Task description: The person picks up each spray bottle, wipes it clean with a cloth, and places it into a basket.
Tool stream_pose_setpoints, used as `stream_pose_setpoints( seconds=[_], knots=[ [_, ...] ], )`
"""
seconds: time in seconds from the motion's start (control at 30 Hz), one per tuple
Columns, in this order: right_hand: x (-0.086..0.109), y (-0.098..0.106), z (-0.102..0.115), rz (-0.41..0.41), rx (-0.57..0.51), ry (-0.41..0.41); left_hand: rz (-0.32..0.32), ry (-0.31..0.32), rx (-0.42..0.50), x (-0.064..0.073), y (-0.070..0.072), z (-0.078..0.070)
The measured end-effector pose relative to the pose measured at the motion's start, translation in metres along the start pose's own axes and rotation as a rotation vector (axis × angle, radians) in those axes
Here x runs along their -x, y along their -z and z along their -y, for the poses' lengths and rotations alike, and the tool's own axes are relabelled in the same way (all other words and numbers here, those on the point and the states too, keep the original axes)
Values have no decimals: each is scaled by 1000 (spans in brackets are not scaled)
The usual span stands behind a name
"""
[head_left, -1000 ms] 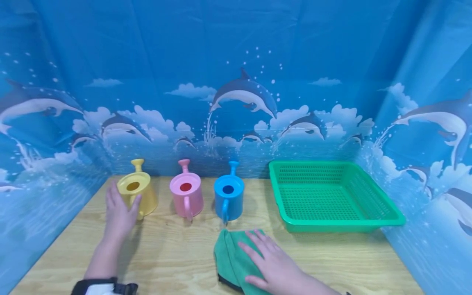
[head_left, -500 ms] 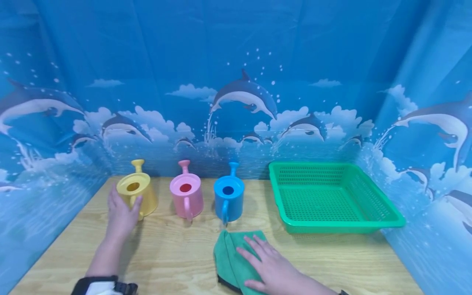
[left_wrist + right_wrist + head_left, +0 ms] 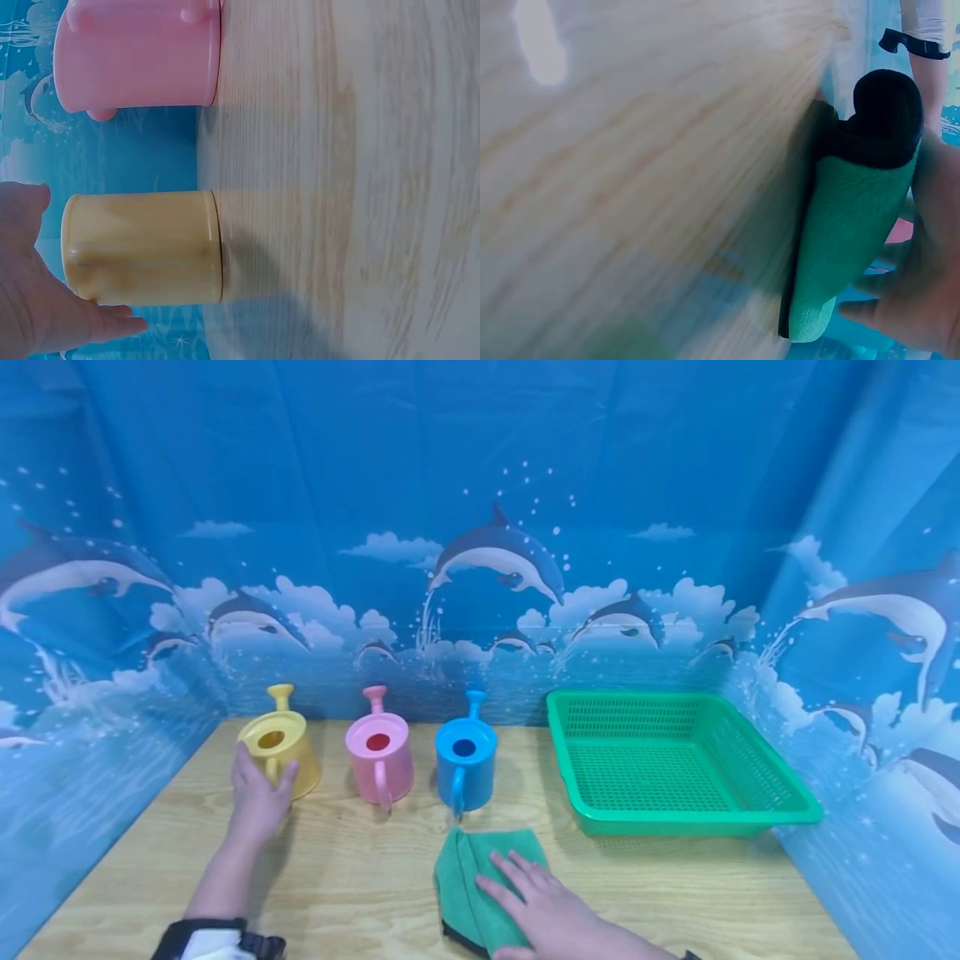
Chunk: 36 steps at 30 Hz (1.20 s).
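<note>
My left hand is at the near left side of a yellow watering can, thumb and fingers spread around its handle side. In the left wrist view its fingertips overlap the edge of the can, with the thumb held apart from it. A folded green cloth with black edging lies on the wooden table. Across its top rests my right hand, fingers extended. Seen from the right wrist, the cloth is a thick folded roll beside the palm.
Beside the yellow can stand a pink watering can and a blue watering can in a row, spouts toward the back. A green perforated basket sits at the back right. Dolphin-printed blue sheeting walls the table.
My left hand has shifted slightly right and toward me beside the yellow can. The right hand has slid a little toward me and left on the cloth. The cans stay put.
</note>
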State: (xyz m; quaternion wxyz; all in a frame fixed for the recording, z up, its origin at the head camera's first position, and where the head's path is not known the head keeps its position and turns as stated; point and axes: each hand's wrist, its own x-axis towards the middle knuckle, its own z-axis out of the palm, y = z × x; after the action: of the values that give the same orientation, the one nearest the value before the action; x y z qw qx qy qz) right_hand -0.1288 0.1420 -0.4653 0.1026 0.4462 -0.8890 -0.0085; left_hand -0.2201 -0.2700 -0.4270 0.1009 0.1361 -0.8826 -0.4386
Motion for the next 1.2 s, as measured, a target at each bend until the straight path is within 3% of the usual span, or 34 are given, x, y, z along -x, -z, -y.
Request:
stream_pose_setpoints(
  seconds=[0.33, 0.6, 0.93, 1.2],
  knots=[
    [2, -2, -2, 31, -16, -2, -1, 95, 21, 2, -2, -4],
    [1, -4, -2, 39, -17, -12, 41, 89, -32, -1, -3, 0],
    [-1, -2, -4, 100, -71, -65, -34, 89, 31, 0, -3, -1],
    [-2, -3, -5, 145, -122, -123, 36, 111, 16, 1, 1, 0]
  ],
)
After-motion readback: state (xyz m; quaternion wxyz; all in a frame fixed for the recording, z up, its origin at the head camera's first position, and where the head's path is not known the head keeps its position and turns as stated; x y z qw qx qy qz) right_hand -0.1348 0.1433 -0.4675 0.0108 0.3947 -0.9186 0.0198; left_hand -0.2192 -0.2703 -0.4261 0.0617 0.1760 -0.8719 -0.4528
